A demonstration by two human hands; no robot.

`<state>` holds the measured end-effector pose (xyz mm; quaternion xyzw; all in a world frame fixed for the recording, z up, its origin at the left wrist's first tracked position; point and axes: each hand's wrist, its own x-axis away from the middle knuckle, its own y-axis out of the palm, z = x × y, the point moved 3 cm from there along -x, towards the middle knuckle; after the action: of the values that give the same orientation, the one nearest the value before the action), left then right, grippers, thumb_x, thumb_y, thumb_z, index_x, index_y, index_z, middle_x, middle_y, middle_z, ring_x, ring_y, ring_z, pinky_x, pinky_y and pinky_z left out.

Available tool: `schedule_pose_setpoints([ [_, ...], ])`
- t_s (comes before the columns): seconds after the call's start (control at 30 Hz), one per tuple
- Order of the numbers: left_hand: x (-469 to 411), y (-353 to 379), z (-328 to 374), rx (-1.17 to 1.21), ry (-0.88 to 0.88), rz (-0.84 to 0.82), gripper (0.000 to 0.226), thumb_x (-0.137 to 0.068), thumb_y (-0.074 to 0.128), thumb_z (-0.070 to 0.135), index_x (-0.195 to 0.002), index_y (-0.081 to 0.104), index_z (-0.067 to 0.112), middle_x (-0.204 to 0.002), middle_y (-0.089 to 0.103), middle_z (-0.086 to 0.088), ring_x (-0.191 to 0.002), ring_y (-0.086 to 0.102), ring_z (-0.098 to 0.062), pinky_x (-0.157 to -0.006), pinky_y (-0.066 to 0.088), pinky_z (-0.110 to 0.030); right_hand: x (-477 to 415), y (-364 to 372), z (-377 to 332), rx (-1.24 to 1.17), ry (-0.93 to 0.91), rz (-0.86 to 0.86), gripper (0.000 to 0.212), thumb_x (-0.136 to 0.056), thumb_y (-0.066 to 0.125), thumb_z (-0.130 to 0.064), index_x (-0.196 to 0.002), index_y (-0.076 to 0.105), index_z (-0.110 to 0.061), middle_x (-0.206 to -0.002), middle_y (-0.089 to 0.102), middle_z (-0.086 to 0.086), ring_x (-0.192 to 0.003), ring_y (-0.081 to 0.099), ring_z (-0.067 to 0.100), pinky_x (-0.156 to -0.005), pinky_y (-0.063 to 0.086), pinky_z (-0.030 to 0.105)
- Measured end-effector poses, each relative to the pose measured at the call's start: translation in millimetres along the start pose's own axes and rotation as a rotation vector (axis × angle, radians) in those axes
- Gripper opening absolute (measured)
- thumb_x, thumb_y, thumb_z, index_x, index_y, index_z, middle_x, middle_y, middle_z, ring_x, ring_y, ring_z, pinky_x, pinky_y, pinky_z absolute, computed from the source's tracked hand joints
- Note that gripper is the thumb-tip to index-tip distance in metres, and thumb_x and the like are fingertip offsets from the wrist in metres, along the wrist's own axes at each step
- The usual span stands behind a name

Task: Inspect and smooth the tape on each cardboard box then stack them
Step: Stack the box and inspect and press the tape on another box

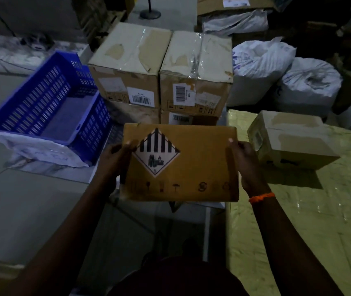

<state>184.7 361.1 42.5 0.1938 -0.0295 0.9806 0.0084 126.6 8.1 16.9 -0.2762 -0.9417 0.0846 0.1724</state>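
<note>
both hands, left [114, 161] & right [247, 165], grip cardboard box [191, 167] by its sides.

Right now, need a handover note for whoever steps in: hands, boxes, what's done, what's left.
Hands: left hand has a grip on the left edge of the held box; right hand has a grip on its right edge.
The held box is in the air, hazard label facing the camera; no tape shows on this face.
Done: stack behind it, two boxes on two, top tape wrinkled.
The small box sits alone on the yellow-green sheet.
Left, probably: check the held box's tape, stack it, then the small box.
</note>
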Motion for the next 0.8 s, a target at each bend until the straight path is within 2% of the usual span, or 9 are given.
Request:
schedule_pose_setpoints([
  [0.13, 14, -13, -14, 0.179, 0.001, 0.131, 0.026, -0.1, 0.047, 0.061, -0.107, 0.052, 0.037, -0.105, 0.057, 0.011, -0.101, 0.057, -0.017, -0.087, 0.048, -0.041, 35, -12, 11, -0.155, -0.02, 0.014, 0.04, -0.093, 0.052, -0.072, -0.107, 0.066, -0.038, -0.115, 0.07, -0.008, -0.111, 0.067, 0.015, -0.089, 0.056, 0.047],
  [0.27, 28, -8, -17, 0.256, 0.041, 0.216, 0.021, -0.103, 0.043, 0.058, -0.104, 0.053, 0.039, -0.105, 0.058, 0.013, -0.097, 0.058, -0.009, -0.08, 0.051, -0.037, 45, -24, 33, -0.253, 0.008, 0.097, 0.026, -0.109, 0.049, -0.04, -0.122, 0.063, -0.022, -0.124, 0.069, -0.017, -0.116, 0.066, 0.01, -0.082, 0.061, 0.034],
  [0.37, 29, -3, -14, 0.266, 0.102, 0.243, 0.015, -0.104, 0.046, 0.051, -0.103, 0.056, 0.04, -0.108, 0.061, 0.017, -0.103, 0.059, -0.006, -0.082, 0.051, -0.034, 45, -28, 45, -0.238, 0.055, 0.084, 0.083, -0.09, 0.055, -0.067, -0.149, 0.049, -0.008, -0.152, 0.052, 0.015, -0.138, 0.051, 0.036, -0.111, 0.047, 0.047],
  [0.43, 25, 0, -19, 0.267, 0.094, 0.226, 0.018, -0.103, 0.05, 0.05, -0.099, 0.061, 0.036, -0.105, 0.065, 0.015, -0.105, 0.061, -0.007, -0.086, 0.051, -0.035, 41, -27, 49, -0.273, 0.086, 0.085, 0.096, -0.083, 0.054, -0.07, -0.149, 0.047, -0.001, -0.151, 0.049, 0.026, -0.136, 0.05, 0.042, -0.101, 0.053, 0.035],
  [0.5, 20, 0, -29, 0.232, 0.074, 0.21, 0.022, -0.099, 0.054, 0.054, -0.094, 0.063, 0.035, -0.102, 0.067, 0.013, -0.106, 0.063, -0.012, -0.089, 0.051, -0.038, 39, -25, 53, -0.267, 0.031, 0.075, 0.072, -0.097, 0.054, -0.051, -0.146, 0.049, 0.001, -0.145, 0.055, 0.025, -0.13, 0.056, 0.037, -0.075, 0.056, 0.012],
  [0.57, 21, -3, -39, 0.12, 0.076, 0.227, 0.033, -0.096, 0.055, 0.059, -0.087, 0.061, 0.028, -0.094, 0.067, 0.007, -0.098, 0.064, -0.015, -0.083, 0.051, -0.038, 49, -23, 51, -0.24, -0.037, 0.053, 0.047, -0.107, 0.051, -0.032, -0.144, 0.053, -0.004, -0.127, 0.067, 0.003, -0.126, 0.062, 0.019, -0.07, 0.053, 0.008],
  [0.63, 25, -11, -54, 0.055, 0.085, 0.233, 0.034, -0.101, 0.053, 0.051, -0.084, 0.058, 0.022, -0.089, 0.064, 0.002, -0.086, 0.063, -0.012, -0.075, 0.049, -0.035, 58, -23, 56, -0.195, -0.097, 0.004, 0.036, -0.107, 0.052, -0.026, -0.139, 0.06, -0.013, -0.117, 0.07, -0.011, -0.112, 0.067, -0.001, -0.08, 0.056, 0.017],
  [0.7, 30, -21, -74, 0.004, 0.062, 0.184, 0.034, -0.103, 0.05, 0.052, -0.098, 0.062, 0.021, -0.099, 0.066, -0.001, -0.091, 0.065, -0.015, -0.078, 0.051, -0.038, 70, -21, 67, -0.186, -0.073, -0.035, 0.037, -0.1, 0.06, -0.035, -0.134, 0.065, -0.022, -0.117, 0.074, -0.007, -0.111, 0.07, 0.008, -0.088, 0.059, 0.033],
  [0.8, 33, -34, -95, -0.131, 0.023, 0.145, 0.054, -0.098, 0.049, 0.063, -0.119, 0.065, 0.015, -0.11, 0.068, -0.007, -0.099, 0.066, -0.024, -0.073, 0.05, -0.037, 78, -19, 81, -0.15, -0.05, -0.042, 0.037, -0.098, 0.066, -0.031, -0.134, 0.065, -0.025, -0.12, 0.074, -0.003, -0.109, 0.071, 0.014, -0.087, 0.061, 0.035],
])
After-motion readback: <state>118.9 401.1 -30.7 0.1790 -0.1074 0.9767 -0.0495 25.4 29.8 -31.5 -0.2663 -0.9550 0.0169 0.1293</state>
